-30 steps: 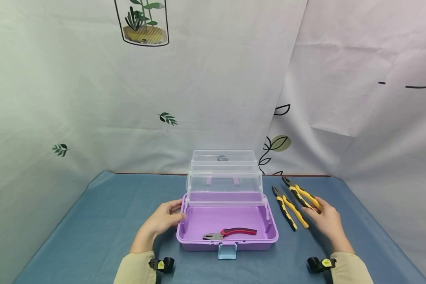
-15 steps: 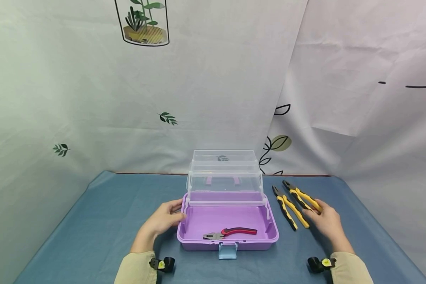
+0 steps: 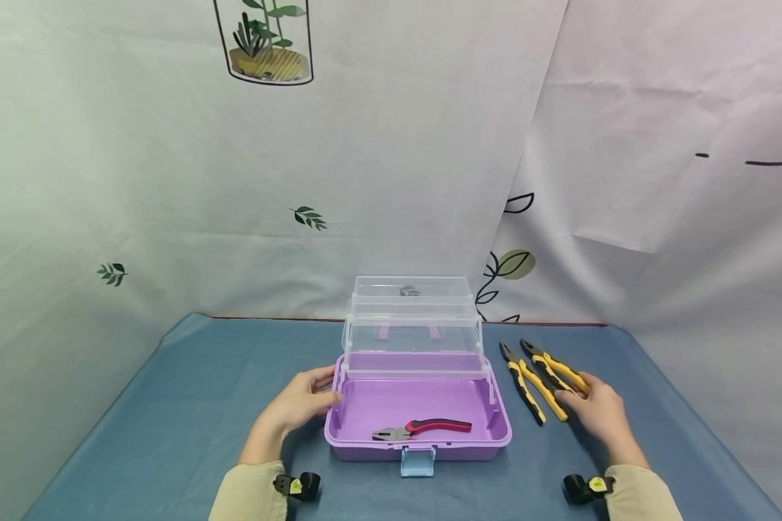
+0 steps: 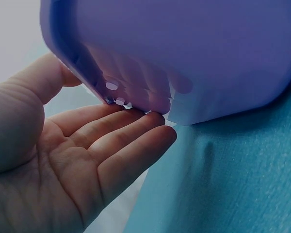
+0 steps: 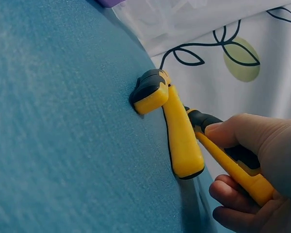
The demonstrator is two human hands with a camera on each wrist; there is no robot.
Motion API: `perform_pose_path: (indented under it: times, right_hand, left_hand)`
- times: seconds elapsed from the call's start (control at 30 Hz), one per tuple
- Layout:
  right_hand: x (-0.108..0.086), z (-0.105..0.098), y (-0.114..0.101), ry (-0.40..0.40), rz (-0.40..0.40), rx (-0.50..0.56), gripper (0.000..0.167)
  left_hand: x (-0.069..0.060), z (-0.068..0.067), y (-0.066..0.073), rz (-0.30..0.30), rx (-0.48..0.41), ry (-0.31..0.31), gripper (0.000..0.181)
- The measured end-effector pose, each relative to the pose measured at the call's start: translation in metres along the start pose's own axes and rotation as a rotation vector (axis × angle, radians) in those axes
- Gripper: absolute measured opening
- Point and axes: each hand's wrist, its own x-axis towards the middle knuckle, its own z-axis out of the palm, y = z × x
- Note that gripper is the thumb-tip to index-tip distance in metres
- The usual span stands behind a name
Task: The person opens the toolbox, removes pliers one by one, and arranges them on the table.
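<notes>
My right hand (image 3: 599, 416), fingers clamped on outer yellow-black pliers (image 3: 562, 368), just dipped them right of purple toolbox (image 3: 365, 454) my left hand (image 3: 295, 407) grips, likely nearly flat.

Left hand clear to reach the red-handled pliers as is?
Likely yes: the clear lid is open and nothing visible covers the red-handled pliers. The left hand holds the purple box, so it would probably have to let go first.

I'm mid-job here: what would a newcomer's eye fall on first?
Likely the open purple box, low in the middle of the head view, with red-handled pliers inside near its front. Then two yellow-handled pliers to its right, the outer pair in the right hand.
</notes>
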Motion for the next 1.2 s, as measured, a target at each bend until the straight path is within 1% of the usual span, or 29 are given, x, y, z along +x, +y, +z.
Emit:
perform_pose_path:
  times: [0.17, 0.37, 0.57, 0.7, 0.83, 0.9, 1.2]
  right_hand:
    - [-0.0005, 0.0004, -0.0011, -0.001, 0.004, -0.002, 0.083]
    - [0.001, -0.0008, -0.0025, -0.023, 0.024, 0.001, 0.085]
    - [0.0013, -0.0016, -0.0037, -0.037, 0.031, -0.012, 0.083]
    - [0.0013, -0.0019, -0.0034, -0.043, 0.03, -0.022, 0.077]
    - [0.001, -0.0008, -0.0015, -0.013, 0.037, -0.022, 0.063]
    - [0.0007, -0.0005, -0.001, -0.001, 0.044, -0.019, 0.059]
    - [0.0007, -0.0027, -0.0029, -0.049, 0.046, -0.04, 0.061]
  left_hand:
    - [-0.0002, 0.0001, -0.0003, 0.001, 0.0, -0.001, 0.064]
    - [-0.0002, 0.0002, -0.0004, 0.0, 0.0, -0.002, 0.064]
    - [-0.0001, 0.0004, -0.0009, 0.003, -0.001, 0.004, 0.064]
    - [0.0, 0.0004, -0.0005, 0.004, 0.004, 0.006, 0.063]
    - [-0.0003, 0.0003, 0.0002, 0.003, 0.004, 0.001, 0.064]
    - [-0.0004, 0.0003, 0.0004, 0.001, 0.003, 0.0, 0.064]
    - [-0.0012, 0.0005, 0.0016, -0.007, 0.018, 0.006, 0.064]
